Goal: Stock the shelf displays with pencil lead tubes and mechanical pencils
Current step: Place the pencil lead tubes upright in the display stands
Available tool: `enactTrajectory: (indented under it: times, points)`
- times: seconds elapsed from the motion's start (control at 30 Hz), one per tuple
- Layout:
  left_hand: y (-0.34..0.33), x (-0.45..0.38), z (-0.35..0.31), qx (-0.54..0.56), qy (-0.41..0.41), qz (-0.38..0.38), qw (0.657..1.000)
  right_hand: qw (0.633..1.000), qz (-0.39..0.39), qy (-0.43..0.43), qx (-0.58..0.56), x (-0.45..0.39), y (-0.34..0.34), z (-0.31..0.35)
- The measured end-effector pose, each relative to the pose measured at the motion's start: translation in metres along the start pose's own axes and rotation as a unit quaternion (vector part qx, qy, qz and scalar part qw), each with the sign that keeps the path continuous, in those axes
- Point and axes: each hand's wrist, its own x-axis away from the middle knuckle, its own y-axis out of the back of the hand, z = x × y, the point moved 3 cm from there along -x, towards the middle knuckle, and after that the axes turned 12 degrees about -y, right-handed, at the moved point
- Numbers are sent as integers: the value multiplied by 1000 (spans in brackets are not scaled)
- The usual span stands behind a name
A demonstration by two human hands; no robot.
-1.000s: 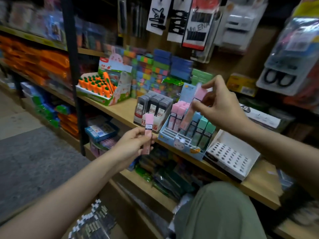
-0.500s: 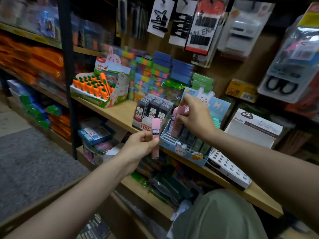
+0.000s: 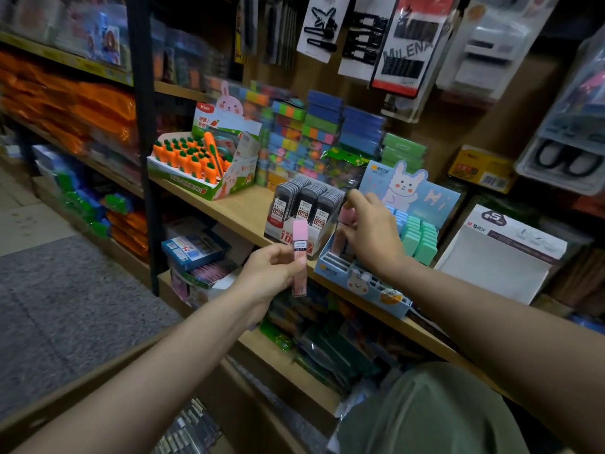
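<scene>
My left hand [image 3: 273,273] grips a pink pencil lead tube [image 3: 299,257] upright in front of the shelf edge. My right hand [image 3: 370,234] reaches into the blue rabbit display box [image 3: 357,283], its fingers on the pink tubes [image 3: 346,215] in the left rows. Whether it pinches one is hidden by the hand itself. Mint green tubes [image 3: 420,239] fill the right rows; several front slots are bare. A grey lead tube display [image 3: 304,208] stands just left of the blue box.
A carrot pen display [image 3: 203,162] sits left on the wooden shelf [image 3: 235,211]. A white open box [image 3: 497,260] stands to the right. Stacked colourful packs fill the back, hair clip cards hang above. My green-clad knee [image 3: 425,411] is below the shelf.
My right hand carried a pink tube from up in the air down into the blue box and now stays at the pink rows. The left hand kept its tube nearly still.
</scene>
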Motion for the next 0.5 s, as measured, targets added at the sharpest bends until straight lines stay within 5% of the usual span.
enactTrajectory:
  times: [0.17,0.27,0.43,0.5]
  points:
    - [-5,1,3,-3,2,18,1000,999,2,12,33,2,11,2]
    - [-8,3,0,-15,-15,49,999,998,-33,28,-41,12,30,4]
    - [-22,15,-9,-48,-58,112,991,978,136,48,-152,38,40,19]
    - [-29,20,-11,-89,-88,119,985,976,144,39,-157,38,41,17]
